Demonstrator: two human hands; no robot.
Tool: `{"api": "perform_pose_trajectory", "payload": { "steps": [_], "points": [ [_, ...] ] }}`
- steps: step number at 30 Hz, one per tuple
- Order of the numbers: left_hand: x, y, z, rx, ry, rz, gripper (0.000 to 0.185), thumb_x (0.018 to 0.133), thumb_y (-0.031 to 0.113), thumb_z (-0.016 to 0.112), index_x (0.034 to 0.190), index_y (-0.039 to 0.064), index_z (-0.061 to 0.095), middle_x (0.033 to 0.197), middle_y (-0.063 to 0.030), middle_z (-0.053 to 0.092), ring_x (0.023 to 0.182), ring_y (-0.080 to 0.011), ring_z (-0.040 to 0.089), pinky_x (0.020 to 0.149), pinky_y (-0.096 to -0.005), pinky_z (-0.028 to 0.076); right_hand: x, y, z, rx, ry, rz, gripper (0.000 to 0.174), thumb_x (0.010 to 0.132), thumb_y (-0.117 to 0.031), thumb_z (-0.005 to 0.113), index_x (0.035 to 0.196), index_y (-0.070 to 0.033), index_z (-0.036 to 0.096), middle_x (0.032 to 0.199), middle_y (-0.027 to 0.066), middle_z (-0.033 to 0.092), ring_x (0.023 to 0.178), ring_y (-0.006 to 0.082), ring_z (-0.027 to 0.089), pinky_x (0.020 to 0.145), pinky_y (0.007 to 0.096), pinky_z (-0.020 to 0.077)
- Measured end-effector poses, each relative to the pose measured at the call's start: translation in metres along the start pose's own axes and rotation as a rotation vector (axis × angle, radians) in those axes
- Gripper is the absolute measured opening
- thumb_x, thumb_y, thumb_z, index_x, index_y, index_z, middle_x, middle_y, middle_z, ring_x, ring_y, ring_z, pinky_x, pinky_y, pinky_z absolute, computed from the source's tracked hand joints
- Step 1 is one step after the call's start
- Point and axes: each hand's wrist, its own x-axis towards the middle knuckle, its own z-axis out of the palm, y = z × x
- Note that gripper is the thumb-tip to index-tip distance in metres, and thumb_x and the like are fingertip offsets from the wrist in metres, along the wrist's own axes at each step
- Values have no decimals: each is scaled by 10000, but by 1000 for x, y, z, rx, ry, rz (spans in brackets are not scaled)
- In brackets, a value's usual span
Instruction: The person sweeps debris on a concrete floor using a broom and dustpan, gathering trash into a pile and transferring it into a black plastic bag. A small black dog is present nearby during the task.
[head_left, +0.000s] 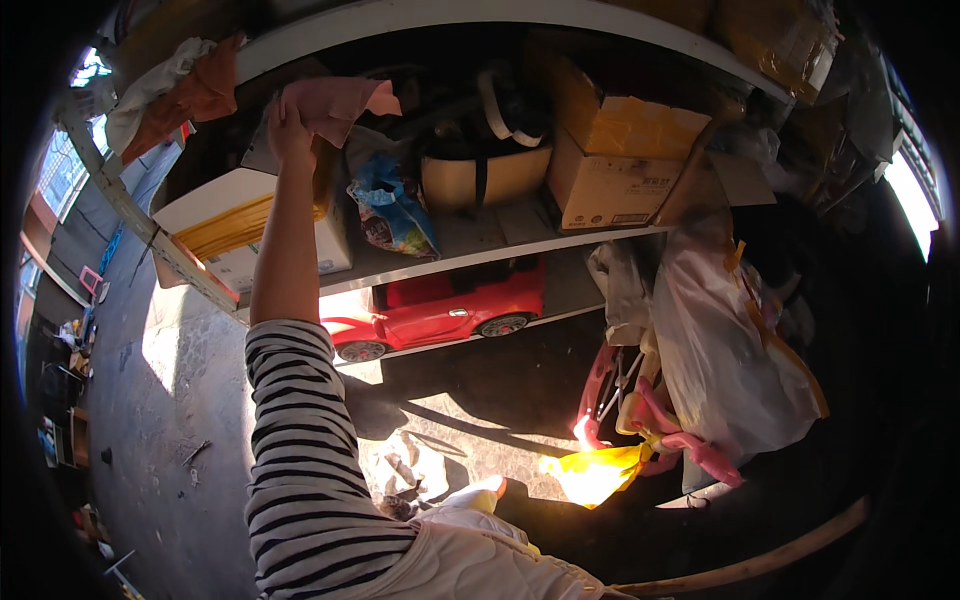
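My left hand (289, 139), at the end of a raised arm in a striped sleeve, holds a pink cloth (330, 105) above the upper shelf. The cloth spreads to the right of the fingers, over the top of an open white cardboard box (330, 240) with yellow-brown contents or flaps. Right of that box lies a blue printed plastic bag (386, 195). My right hand is out of view.
A tan box (486, 176) with dark items and stacked cardboard boxes (611, 184) stand farther right on the metal shelf (450, 259). Below are a red toy car (435, 311), a large translucent plastic bag (712, 345) and a pink child's ride-on toy (701, 450). Cloths (184, 97) hang upper left.
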Motion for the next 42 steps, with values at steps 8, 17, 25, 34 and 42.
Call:
{"api": "perform_pose_trajectory", "payload": {
  "steps": [8, 17, 25, 34, 42],
  "points": [
    [-41, -145, -108, 651, -55, -129, 734, 845, 382, 647, 1385, 33, 292, 1130, -129, 542, 851, -174, 586, 699, -294, 516, -16, 33, -20, -12, -54, -14, 416, 710, 52, 694, 1089, -13, 535, 1021, 82, 550, 936, 206, 532, 850, 323, 432],
    [-386, -143, -178, 625, -834, -775, 471, 849, 197, 633, 1259, 40, 463, 957, -82, 583, 745, -149, 597, 596, -280, 526, -16, 108, -23, 72, -347, -241, 402, 701, -35, 744, 1060, -32, 563, 1025, 63, 570, 951, 197, 548, 815, 322, 453],
    [-596, 46, -163, 580, -1509, -27, 278, 879, 111, 542, 1156, 107, 571, 1072, -109, 621, 849, -261, 653, 713, -360, 529, -104, 108, 8, -167, -523, -508, 364, 753, -185, 723, 1046, -16, 588, 879, 113, 649, 805, 242, 633, 706, 375, 473],
    [-620, 254, -194, 425, -1672, 598, 335, 649, 34, 615, 979, 93, 601, 926, -40, 624, 768, -206, 633, 587, -326, 526, -203, 124, -21, -451, -335, -548, 363, 707, -312, 711, 994, -107, 622, 1029, 114, 632, 962, 328, 603, 798, 400, 497],
    [-625, 226, -247, 1104, -1954, 940, 425, 740, 186, 630, 1122, 18, 545, 933, -131, 635, 826, -249, 652, 657, -422, 517, -251, 112, 46, -649, -464, -822, 184, 802, -220, 548, 985, -224, 567, 935, 63, 633, 891, 307, 622, 722, 435, 499]
  ]
}}
